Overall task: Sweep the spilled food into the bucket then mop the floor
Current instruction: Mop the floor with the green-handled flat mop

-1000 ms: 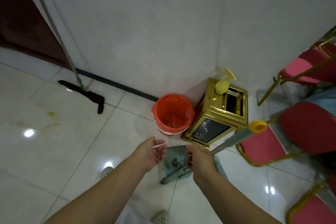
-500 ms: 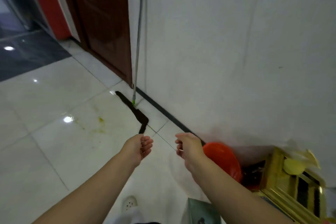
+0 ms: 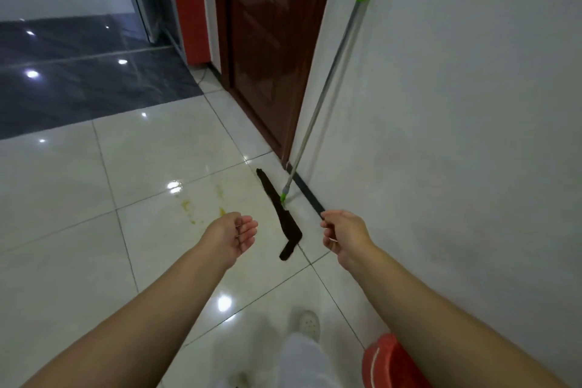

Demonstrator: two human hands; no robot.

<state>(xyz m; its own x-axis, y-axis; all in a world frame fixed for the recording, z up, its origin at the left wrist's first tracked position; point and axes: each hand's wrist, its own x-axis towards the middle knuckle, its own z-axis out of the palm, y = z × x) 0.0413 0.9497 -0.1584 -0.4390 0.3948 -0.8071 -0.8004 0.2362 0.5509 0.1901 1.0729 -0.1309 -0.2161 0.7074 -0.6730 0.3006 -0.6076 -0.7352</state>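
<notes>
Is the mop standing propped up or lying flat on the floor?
Propped up: the mop handle leans against the white wall, its dark head on the floor. Neither hand touches it.

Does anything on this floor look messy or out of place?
Yes. Yellowish smears stain the glossy white floor tiles just ahead of the open left hand. Beside them, the dark flat mop head lies crooked, one end bent, its metal, green-gripped pole leaning on the white wall.
</notes>
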